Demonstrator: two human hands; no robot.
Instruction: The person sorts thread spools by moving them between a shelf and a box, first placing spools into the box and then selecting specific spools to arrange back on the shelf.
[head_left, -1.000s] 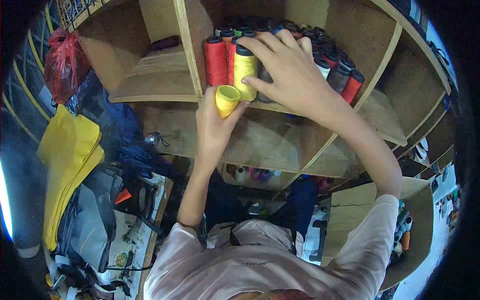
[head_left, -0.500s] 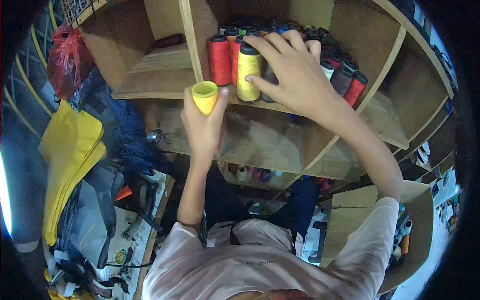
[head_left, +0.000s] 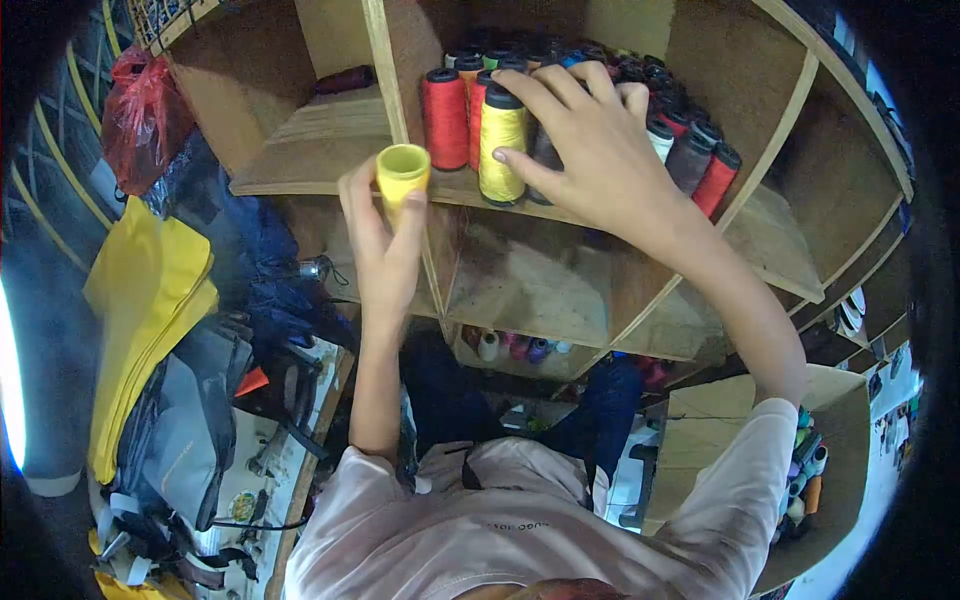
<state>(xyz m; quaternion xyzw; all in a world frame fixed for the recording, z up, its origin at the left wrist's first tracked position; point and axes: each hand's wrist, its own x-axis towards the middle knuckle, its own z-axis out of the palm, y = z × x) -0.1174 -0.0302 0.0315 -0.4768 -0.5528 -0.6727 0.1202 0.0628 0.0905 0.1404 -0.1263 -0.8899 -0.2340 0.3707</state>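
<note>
From my remote station I log the left hand (head_left: 384, 245) with its fingers pinching a yellow cone (head_left: 403, 183), open end up, near the front edge of a wooden shelf (head_left: 455, 184). I read the right hand (head_left: 605, 155) as gripping a yellow spool (head_left: 502, 150), thumb on the thread and forefinger at the black cap; the spool stands upright at the shelf's front edge, beside red spools (head_left: 446, 122).

Workshop, thread spools (head_left: 502, 130) on shelves (head_left: 535, 295)
</note>
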